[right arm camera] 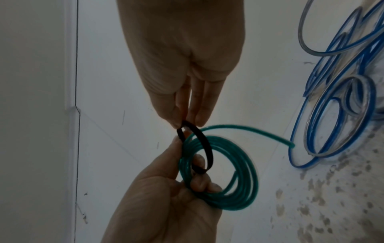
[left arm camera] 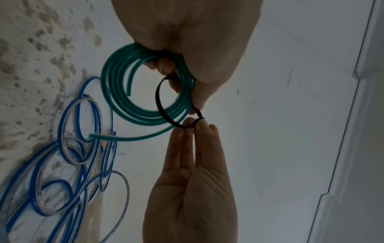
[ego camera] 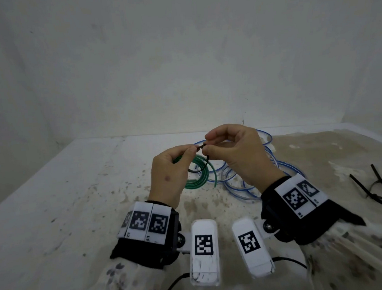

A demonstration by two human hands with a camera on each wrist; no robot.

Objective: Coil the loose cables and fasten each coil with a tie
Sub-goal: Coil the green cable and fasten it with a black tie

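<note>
Left hand (ego camera: 169,170) clamps the coiled green plastic cable (right arm camera: 224,177); right hand (ego camera: 236,150) pinches the black strap tie (right arm camera: 199,144) beside the left fingertips. A slipped pinch could let the coil spring open.

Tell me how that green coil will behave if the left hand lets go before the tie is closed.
The green cable coil would probably spring open: its free end already juts out straight. The black tie looped round it looks slack, so it likely won't hold the turns. The coil seems light, hanging from the left hand in a finger grip.
</note>
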